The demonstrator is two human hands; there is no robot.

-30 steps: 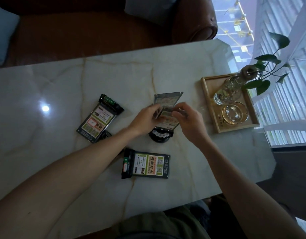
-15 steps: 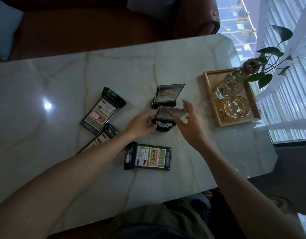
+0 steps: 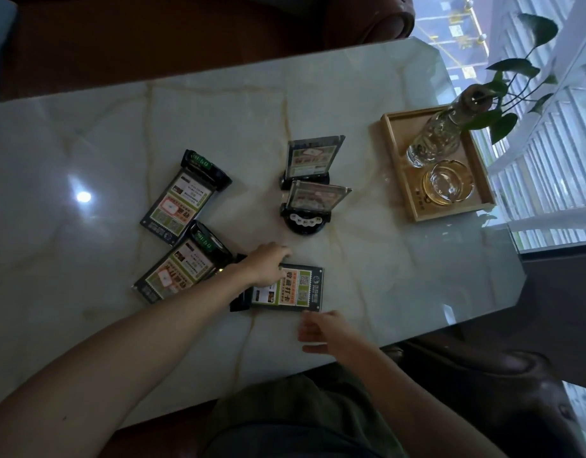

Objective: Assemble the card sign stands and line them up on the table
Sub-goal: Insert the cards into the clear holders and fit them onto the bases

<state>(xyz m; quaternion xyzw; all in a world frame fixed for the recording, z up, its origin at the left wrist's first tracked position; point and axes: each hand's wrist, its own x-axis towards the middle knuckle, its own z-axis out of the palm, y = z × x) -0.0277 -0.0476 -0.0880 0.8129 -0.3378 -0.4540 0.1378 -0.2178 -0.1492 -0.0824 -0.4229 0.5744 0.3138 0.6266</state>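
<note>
Two assembled card sign stands stand upright mid-table, one [image 3: 313, 160] behind the other [image 3: 310, 206], each a clear card holder on a black base. Three more lie flat: one [image 3: 182, 200] at the left, one [image 3: 181, 269] below it, and one [image 3: 295, 289] near the front edge. My left hand [image 3: 268, 264] rests palm down on the left part of that nearest flat sign, fingers over its top edge; whether it grips is unclear. My right hand [image 3: 321, 330] hovers just below its lower right corner, fingers spread, holding nothing.
A wooden tray [image 3: 397, 166] at the right holds a glass vase [image 3: 433, 140] with a leafy plant and a glass ashtray [image 3: 448, 185]. The marble table [image 3: 119, 127] ends close to my lap. A brown sofa runs along the far side.
Both hands let go of the second stand, which now stands upright in front of the first. They moved down toward me to the flat sign near the front edge.
</note>
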